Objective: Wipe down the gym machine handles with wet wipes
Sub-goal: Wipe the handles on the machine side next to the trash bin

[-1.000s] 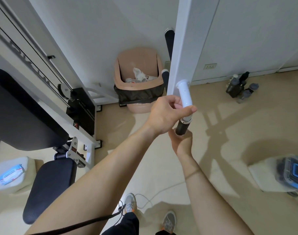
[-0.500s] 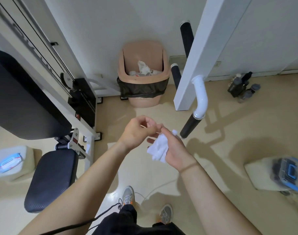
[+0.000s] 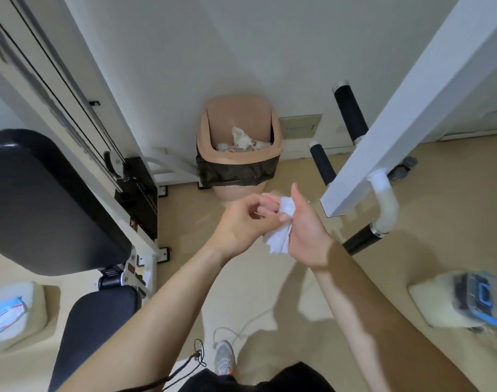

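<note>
A crumpled white wet wipe (image 3: 281, 232) sits between my two hands at mid-frame. My right hand (image 3: 305, 233) cradles it in the palm, thumb raised. My left hand (image 3: 246, 220) pinches the wipe's upper edge with its fingertips. To the right, the machine's white bent handle tube (image 3: 386, 202) ends in a black grip (image 3: 360, 240), apart from both hands. Two more black grips (image 3: 350, 113) (image 3: 322, 164) stick out behind the white beam (image 3: 405, 108).
A tan bin (image 3: 239, 154) with a black liner holds used wipes against the wall ahead. Black seat pads (image 3: 43, 202) and the weight stack (image 3: 140, 199) stand at left. A wipes pack (image 3: 4, 315) lies at far left, a blue-trimmed box (image 3: 476, 298) at right.
Both hands left the black grip and came together in front of me. The wipe now shows between them, and my left hand has closed its fingertips on it. My view has tilted back.
</note>
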### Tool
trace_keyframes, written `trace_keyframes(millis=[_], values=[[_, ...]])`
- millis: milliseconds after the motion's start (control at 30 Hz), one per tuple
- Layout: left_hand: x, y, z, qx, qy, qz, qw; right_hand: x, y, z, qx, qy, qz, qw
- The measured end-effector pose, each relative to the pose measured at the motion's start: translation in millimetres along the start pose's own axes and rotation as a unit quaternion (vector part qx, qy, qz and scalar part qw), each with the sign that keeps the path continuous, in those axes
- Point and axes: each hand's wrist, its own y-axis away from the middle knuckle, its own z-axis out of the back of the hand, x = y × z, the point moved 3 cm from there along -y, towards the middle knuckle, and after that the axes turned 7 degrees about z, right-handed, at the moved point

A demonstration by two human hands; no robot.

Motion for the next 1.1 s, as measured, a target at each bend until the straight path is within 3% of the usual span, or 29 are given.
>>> trace_keyframes(millis=[167,267,533,667,800,933,1100], values=[[-8.5,-26.3,8.6,-0.061,0.0,-0.022,0.998,7.9,-20.5,-11.8,-0.004,-0.026,0.05,0.998],[-17.5,-47.3,17.5,-0.087,0.04,-0.015,0.995,20.9,-26.3,-7.1,0.003,0.095,0.117,0.989],[-36.0,-114.4,23.4,-0.138,0.015,0.006,0.99,50.6,-70.0,25.0,-0.177,0.145,0.175,0.958],[-42.3,-138.0,16.8,-0.109,0.033,0.019,0.993,58.1,-88.6,22.0,-0.212,0.161,0.154,0.951],[-43.6,-158.8,17.4,-0.092,0.018,0.021,0.995,68.4,-94.6,10.5,-0.158,0.142,0.164,0.963],[-46.4,-179.5,20.8,-0.059,0.024,0.023,0.998,76.6,-103.9,8.1,-0.15,0.229,0.195,0.942],[-39.3,-205.9,35.0,-0.035,0.056,0.031,0.997,85.6,-104.2,8.1,-0.241,0.199,0.216,0.925]])
